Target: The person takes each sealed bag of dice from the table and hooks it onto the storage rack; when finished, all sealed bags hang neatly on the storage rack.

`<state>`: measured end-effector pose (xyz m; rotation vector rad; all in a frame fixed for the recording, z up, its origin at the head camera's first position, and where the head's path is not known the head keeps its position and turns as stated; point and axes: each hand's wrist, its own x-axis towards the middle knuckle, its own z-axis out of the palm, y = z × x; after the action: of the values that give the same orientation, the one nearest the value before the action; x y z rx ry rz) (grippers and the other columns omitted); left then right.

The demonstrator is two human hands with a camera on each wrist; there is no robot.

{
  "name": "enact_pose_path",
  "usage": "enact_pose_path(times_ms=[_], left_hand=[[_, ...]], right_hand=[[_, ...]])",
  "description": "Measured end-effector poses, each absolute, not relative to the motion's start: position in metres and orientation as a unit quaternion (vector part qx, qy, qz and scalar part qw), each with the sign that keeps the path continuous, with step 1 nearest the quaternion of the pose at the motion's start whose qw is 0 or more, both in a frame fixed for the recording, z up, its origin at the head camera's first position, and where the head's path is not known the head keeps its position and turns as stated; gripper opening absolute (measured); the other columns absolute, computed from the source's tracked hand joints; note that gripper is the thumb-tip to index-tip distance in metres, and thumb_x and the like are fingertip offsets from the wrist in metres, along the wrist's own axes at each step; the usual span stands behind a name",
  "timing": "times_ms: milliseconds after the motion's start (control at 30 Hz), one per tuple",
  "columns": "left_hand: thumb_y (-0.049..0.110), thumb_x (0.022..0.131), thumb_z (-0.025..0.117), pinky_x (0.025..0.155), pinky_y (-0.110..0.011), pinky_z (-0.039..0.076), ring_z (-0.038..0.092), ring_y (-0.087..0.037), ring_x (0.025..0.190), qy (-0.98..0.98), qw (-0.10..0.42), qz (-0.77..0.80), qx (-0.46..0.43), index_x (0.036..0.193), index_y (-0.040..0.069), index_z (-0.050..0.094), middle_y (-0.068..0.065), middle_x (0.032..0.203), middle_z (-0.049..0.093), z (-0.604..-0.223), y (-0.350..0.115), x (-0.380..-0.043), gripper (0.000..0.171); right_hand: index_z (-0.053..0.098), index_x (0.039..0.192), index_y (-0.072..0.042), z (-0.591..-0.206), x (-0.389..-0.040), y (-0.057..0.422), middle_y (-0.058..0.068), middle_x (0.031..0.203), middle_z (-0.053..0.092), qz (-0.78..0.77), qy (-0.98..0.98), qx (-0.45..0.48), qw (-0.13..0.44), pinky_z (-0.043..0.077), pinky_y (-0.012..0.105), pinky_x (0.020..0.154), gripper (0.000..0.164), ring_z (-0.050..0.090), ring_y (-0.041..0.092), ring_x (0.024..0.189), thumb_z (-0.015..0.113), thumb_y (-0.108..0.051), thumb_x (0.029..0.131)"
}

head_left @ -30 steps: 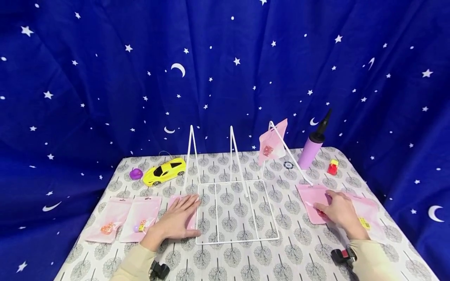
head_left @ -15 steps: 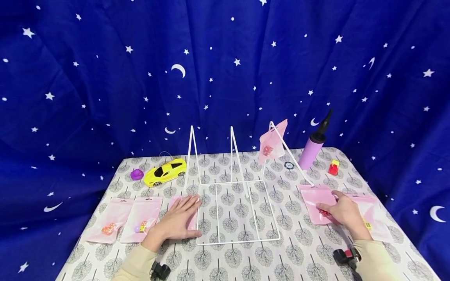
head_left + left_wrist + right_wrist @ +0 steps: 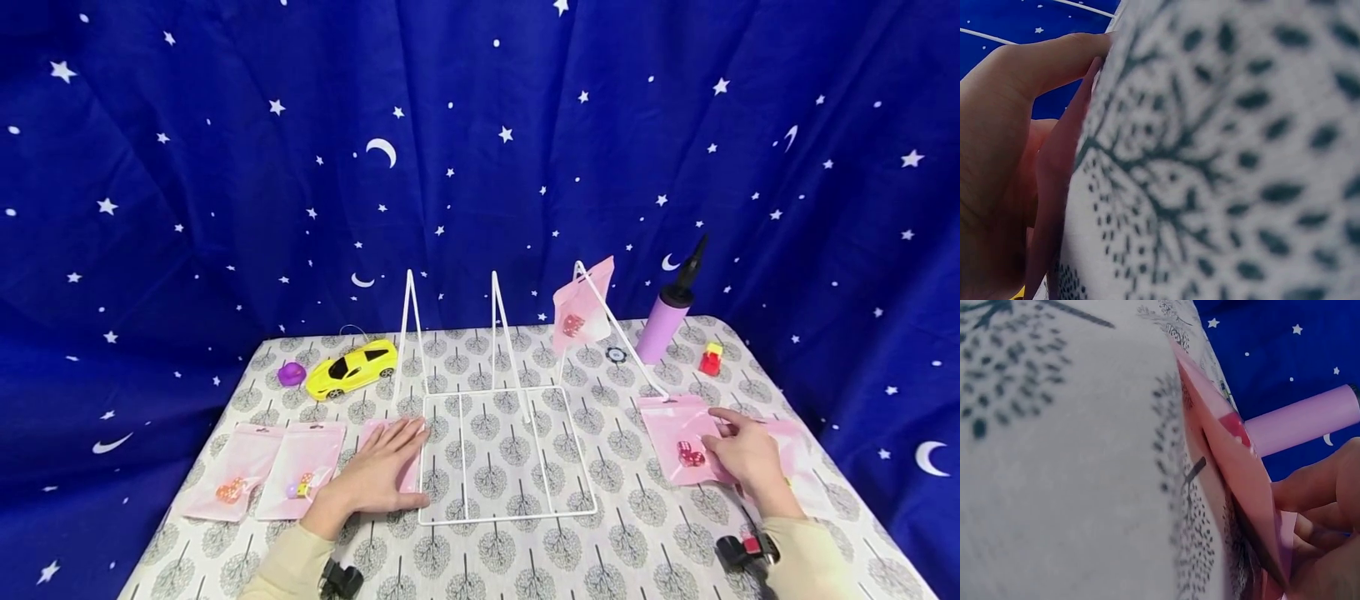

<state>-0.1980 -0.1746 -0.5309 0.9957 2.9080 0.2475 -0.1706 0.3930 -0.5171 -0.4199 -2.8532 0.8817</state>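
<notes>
My left hand [image 3: 386,467] rests with its fingers straight on a pink zip bag [image 3: 410,475] at the left side of the white wire rack [image 3: 465,454]; most of that bag is hidden under it. In the left wrist view, the pink bag [image 3: 1060,162] shows between palm and tablecloth. On the right, my right hand [image 3: 742,450] pinches the right edge of another pink zip bag [image 3: 667,425], which has red dice [image 3: 690,454] inside. This bag's near part [image 3: 1241,469] stands slightly off the cloth in the right wrist view. A third pink bag [image 3: 795,450] lies partly behind that hand.
One pink bag [image 3: 583,304] with dice hangs on the rack's right prong. Two more bags, an orange-filled one [image 3: 251,446] and its neighbour [image 3: 315,450], lie at left. Behind are a yellow toy car [image 3: 352,369], purple duck [image 3: 291,373], lilac pump [image 3: 663,329] and small red-yellow toy [image 3: 711,358].
My right hand has shifted right and slightly nearer along the dice bag, uncovering the red dice. The bag has slid slightly right and nearer. My left hand has stayed in place.
</notes>
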Motion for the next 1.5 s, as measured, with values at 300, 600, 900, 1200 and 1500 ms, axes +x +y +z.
enact_pose_path(times_ms=[300,600,900,1200,1500], left_hand=[[0.078,0.077,0.056,0.120,-0.058,0.013,0.016,-0.033,0.149,0.942,0.031,0.086,0.323,0.155,0.014,0.024,-0.006,0.163,0.016,-0.532,-0.175,-0.198,0.106],[0.080,0.077,0.053,0.120,-0.058,0.013,0.016,-0.032,0.150,0.943,0.032,0.082,0.322,0.156,0.016,0.023,-0.004,0.164,0.015,-0.531,-0.175,-0.198,0.106],[0.080,0.077,0.053,0.120,-0.058,0.013,0.016,-0.033,0.150,0.943,0.031,0.083,0.322,0.156,0.015,0.023,-0.005,0.164,0.016,-0.531,-0.175,-0.198,0.106],[0.080,0.077,0.053,0.120,-0.058,0.012,0.015,-0.032,0.150,0.943,0.040,0.081,0.321,0.156,0.015,0.022,-0.005,0.164,0.013,-0.530,-0.173,-0.198,0.107],[0.079,0.077,0.054,0.120,-0.058,0.012,0.015,-0.032,0.150,0.944,0.039,0.082,0.318,0.156,0.015,0.022,-0.004,0.164,0.014,-0.532,-0.174,-0.199,0.106]], right_hand=[[0.059,0.131,-0.003,-0.517,-0.166,0.394,0.022,0.111,0.070,0.348,-0.920,-0.162,0.078,0.038,0.022,0.072,0.055,0.050,-0.007,0.079,0.074,-0.013,0.080],[0.053,0.138,-0.002,-0.506,-0.158,0.389,-0.024,0.086,0.063,0.447,-0.879,-0.144,0.089,0.046,0.009,0.062,0.056,0.054,-0.013,0.075,0.072,-0.013,0.086],[0.053,0.140,-0.009,-0.491,-0.148,0.381,-0.030,0.087,0.061,0.496,-0.856,-0.101,0.102,0.050,0.012,0.058,0.055,0.059,-0.011,0.074,0.072,-0.012,0.088],[0.057,0.136,-0.008,-0.467,-0.131,0.359,-0.027,0.091,0.060,0.455,-0.875,-0.047,0.160,0.048,0.001,0.074,0.053,0.060,-0.017,0.083,0.073,-0.007,0.086],[0.057,0.134,-0.001,-0.442,-0.111,0.327,-0.021,0.090,0.067,0.482,-0.854,0.015,0.196,0.052,0.006,0.073,0.055,0.065,-0.007,0.080,0.073,0.007,0.081]])
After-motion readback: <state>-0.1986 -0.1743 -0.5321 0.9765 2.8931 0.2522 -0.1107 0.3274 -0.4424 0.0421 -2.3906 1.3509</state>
